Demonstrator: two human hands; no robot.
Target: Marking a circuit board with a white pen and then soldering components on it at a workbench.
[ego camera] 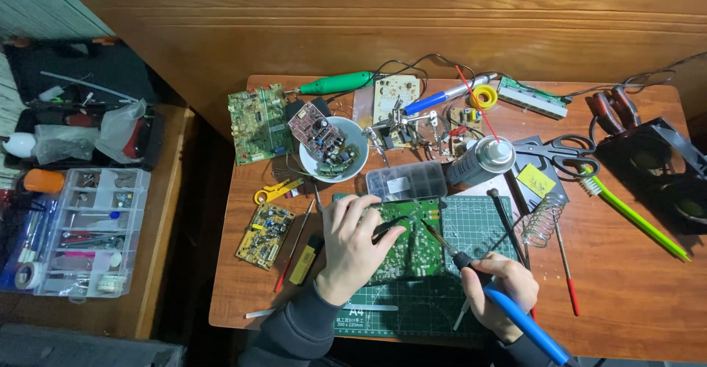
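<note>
A green circuit board (pixel 414 236) lies on a green cutting mat (pixel 471 227) in front of me. My left hand (pixel 353 245) rests on the board's left side and grips black tweezers (pixel 390 227) whose tips point at the middle of the board. My right hand (pixel 501 289) holds a blue-handled soldering iron (pixel 515 312), its tip (pixel 427 227) touching the board close to the tweezer tips.
A white bowl (pixel 352 162) with small boards, a clear parts box (pixel 406 180), a spray can (pixel 482 161), scissors (pixel 560 152), a coil stand (pixel 543 221), a green brush (pixel 633 216) and loose boards (pixel 258 122) (pixel 265 236) crowd the wooden table. A compartment organizer (pixel 88 231) sits at left.
</note>
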